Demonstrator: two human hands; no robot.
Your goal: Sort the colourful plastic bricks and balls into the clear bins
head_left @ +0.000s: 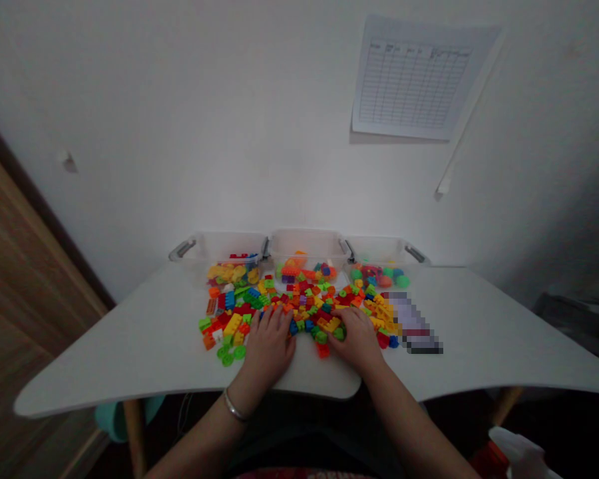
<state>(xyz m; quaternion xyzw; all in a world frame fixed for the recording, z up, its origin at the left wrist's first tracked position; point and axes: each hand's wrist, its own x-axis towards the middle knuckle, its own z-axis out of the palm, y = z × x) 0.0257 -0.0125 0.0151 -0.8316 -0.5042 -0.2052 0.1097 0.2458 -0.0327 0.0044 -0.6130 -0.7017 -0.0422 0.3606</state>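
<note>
A loose pile of coloured toy building bricks (pixel 299 303) covers the middle of the white table. My left hand (pixel 269 342) lies palm down on the near side of the pile, fingers stretched over red and blue bricks. Opposite it, my right hand (pixel 357 336) rests on the pile with thumb and index finger apart. A yellow brick (pixel 332 324) and green bricks sit in that gap; a firm grip on them does not show. Light green round pieces (pixel 227 354) lie left of my left hand, and an orange-red brick (pixel 322 350) lies between the hands.
Three clear bins stand along the wall: the left bin (pixel 229 245) with yellow pieces, the middle bin (pixel 309 245) with orange ones, the right bin (pixel 379 249) with mixed round ones. A pixelated phone-like object (pixel 414 322) lies right of the pile. The table's front edge (pixel 324 394) curves nearby.
</note>
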